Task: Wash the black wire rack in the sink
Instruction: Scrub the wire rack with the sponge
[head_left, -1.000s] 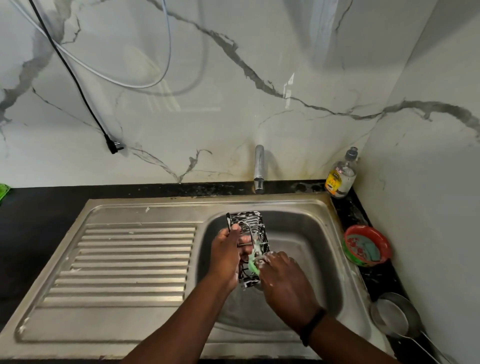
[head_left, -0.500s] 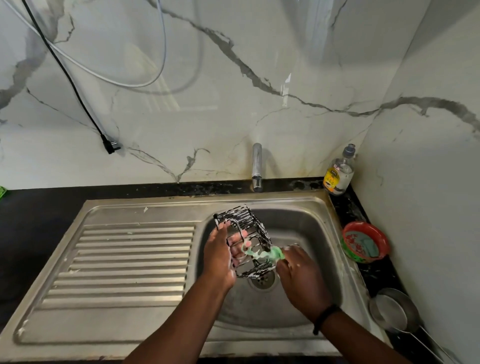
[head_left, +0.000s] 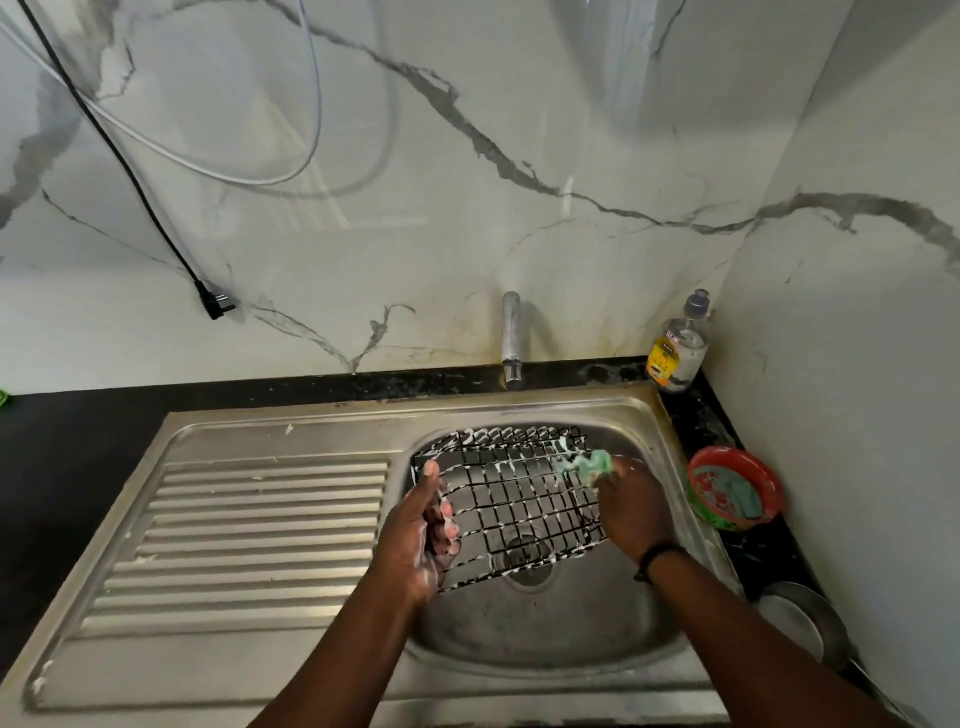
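Note:
The black wire rack (head_left: 519, 499), streaked with white suds, is held broad side up above the steel sink basin (head_left: 571, 634). My left hand (head_left: 415, 540) grips its left edge, fingers curled through the wires. My right hand (head_left: 631, 512) is at the rack's right end and holds a soapy green scrub pad (head_left: 592, 462) pressed against the rack's far right corner. The drain shows through the wire grid.
The tap (head_left: 511, 338) stands behind the basin, with no water visible. A ribbed drainboard (head_left: 249, 540) lies to the left. A soap bottle (head_left: 678, 348), a red bowl (head_left: 735, 486) and a steel pan (head_left: 802, 623) sit along the right wall. A black plug (head_left: 215, 306) hangs on the left.
The rack has turned from upright and narrow to lying broad and flat across the basin. My right hand with the pad has moved out to the right end.

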